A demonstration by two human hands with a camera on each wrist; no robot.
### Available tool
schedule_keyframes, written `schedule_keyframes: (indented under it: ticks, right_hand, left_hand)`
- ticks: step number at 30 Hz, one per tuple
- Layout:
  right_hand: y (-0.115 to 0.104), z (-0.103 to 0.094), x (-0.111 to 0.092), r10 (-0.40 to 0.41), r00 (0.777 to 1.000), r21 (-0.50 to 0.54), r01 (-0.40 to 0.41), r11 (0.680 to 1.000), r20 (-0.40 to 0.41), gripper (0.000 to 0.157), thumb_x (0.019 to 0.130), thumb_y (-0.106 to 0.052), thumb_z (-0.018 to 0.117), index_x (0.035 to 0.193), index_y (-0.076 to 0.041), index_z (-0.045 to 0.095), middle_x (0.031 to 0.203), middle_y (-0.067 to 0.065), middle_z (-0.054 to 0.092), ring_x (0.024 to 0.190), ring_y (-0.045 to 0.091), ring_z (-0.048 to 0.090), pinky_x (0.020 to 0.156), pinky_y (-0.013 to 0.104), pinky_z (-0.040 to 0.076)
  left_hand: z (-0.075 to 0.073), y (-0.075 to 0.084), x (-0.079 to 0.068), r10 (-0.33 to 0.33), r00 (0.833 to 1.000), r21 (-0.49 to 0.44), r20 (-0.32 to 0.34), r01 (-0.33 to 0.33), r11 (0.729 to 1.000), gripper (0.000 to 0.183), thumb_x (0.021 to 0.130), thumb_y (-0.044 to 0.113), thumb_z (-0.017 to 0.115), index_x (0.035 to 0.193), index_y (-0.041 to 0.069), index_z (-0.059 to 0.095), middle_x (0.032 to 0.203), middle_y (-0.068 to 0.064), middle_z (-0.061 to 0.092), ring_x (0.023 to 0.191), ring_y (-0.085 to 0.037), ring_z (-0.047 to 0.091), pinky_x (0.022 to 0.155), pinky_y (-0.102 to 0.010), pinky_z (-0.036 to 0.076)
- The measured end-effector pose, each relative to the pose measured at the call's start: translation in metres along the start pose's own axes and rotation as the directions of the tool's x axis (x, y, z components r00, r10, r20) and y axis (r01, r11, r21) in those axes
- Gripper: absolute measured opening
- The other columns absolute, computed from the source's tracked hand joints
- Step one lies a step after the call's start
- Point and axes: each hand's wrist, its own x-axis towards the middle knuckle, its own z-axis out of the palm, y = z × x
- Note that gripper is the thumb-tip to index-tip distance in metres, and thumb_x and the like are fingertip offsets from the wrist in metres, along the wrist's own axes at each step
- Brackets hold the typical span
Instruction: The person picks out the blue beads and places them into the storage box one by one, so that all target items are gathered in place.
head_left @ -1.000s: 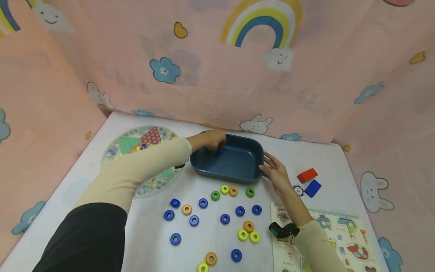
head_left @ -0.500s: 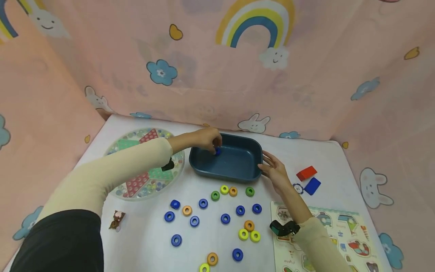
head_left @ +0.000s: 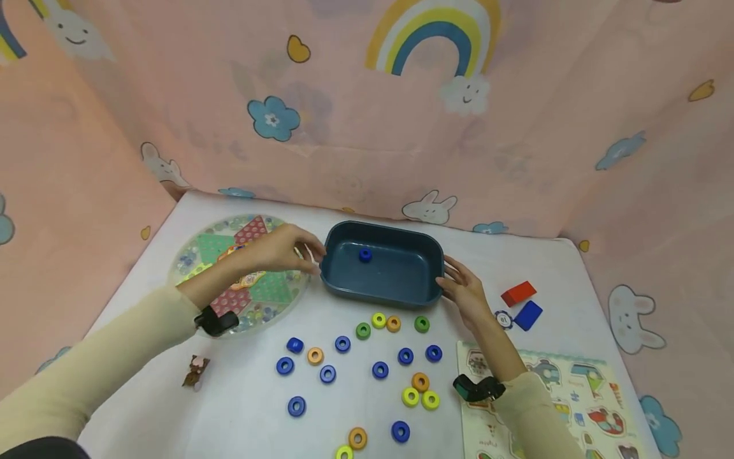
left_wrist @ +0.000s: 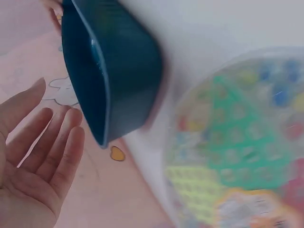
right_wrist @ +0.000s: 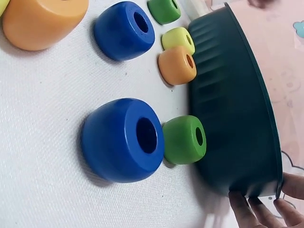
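Note:
A dark teal rectangular tray (head_left: 395,294) sits at the back of the white table, with one blue bead (head_left: 365,255) inside. My left hand (head_left: 285,248) is by the tray's left end, fingers spread and holding nothing. The left wrist view shows that palm (left_wrist: 35,175) apart from the tray's wall (left_wrist: 130,71). At the opposite end, my right hand (head_left: 467,293) holds the tray's edge, thumb over the rim and fingers against the outer wall. Several blue, orange, yellow and green beads lie in front, among them a green bead (right_wrist: 185,140) and a blue bead (right_wrist: 121,142).
A round game board (head_left: 272,287) with coloured triangles lies at left, partly under the left forearm. A small brown bear figure (head_left: 196,371) is in front of it. At right are a red block (head_left: 518,293), a blue block (head_left: 528,315), a chip (head_left: 503,320) and a picture board (head_left: 573,382).
My left hand has let go of the blue bead inside the tray and moved left, out past the rim. My right hand keeps its place on the tray.

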Motion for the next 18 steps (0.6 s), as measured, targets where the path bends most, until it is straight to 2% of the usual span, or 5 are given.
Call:
schedule_keyframes:
  ticks: [3,7,10,14,18]
  right_hand:
    - [-0.001,-0.003,-0.002,0.005,1.000,0.000,-0.005,1.000,-0.002,0.058,0.092,-0.004,0.054,0.145,-0.015,0.031,0.145,0.011,0.033,0.126,0.025,0.039,0.097,0.038,0.039]
    - [-0.001,-0.005,-0.004,0.005,1.000,0.007,-0.005,1.000,-0.016,0.058,0.092,-0.005,0.055,0.144,-0.015,0.032,0.145,0.011,0.033,0.127,0.025,0.039,0.098,0.039,0.038]
    - [-0.001,-0.003,-0.005,0.011,1.000,0.022,-0.011,1.000,-0.024,0.058,0.092,-0.006,0.056,0.144,-0.015,0.033,0.145,0.010,0.034,0.126,0.024,0.041,0.098,0.038,0.039]
    - [0.000,0.000,-0.005,0.015,1.000,0.036,-0.014,0.999,-0.025,0.057,0.091,-0.006,0.057,0.143,-0.016,0.035,0.143,0.009,0.036,0.124,0.024,0.043,0.096,0.036,0.041]
    - [0.001,0.001,-0.003,-0.003,1.000,0.026,0.003,1.000,-0.023,0.057,0.091,-0.006,0.058,0.143,-0.015,0.035,0.143,0.010,0.037,0.123,0.024,0.043,0.095,0.036,0.042]
  left_hand:
    - [0.012,-0.003,-0.024,-0.034,0.999,-0.049,-0.017,0.033,0.998,0.029,0.076,0.013,0.076,0.102,0.003,0.068,0.086,-0.003,0.065,0.076,-0.016,0.062,0.065,-0.029,0.053]
    - [0.039,-0.013,-0.049,-0.097,0.994,-0.094,-0.042,0.093,0.991,0.028,0.078,0.020,0.075,0.100,0.005,0.069,0.083,0.002,0.065,0.074,-0.015,0.061,0.063,-0.028,0.052]
    - [0.061,-0.022,-0.067,-0.138,0.988,-0.085,-0.066,0.132,0.988,0.028,0.079,0.025,0.074,0.098,0.006,0.069,0.083,0.005,0.064,0.072,-0.012,0.059,0.061,-0.026,0.051]
    - [0.081,-0.031,-0.090,-0.151,0.984,-0.067,-0.095,0.145,0.987,0.030,0.077,0.030,0.075,0.095,0.006,0.069,0.081,0.005,0.063,0.068,-0.011,0.056,0.059,-0.024,0.049]
    - [0.097,-0.037,-0.103,-0.175,0.979,-0.066,-0.101,0.169,0.983,0.033,0.074,0.033,0.077,0.094,0.008,0.069,0.078,0.006,0.061,0.063,-0.009,0.053,0.055,-0.023,0.046]
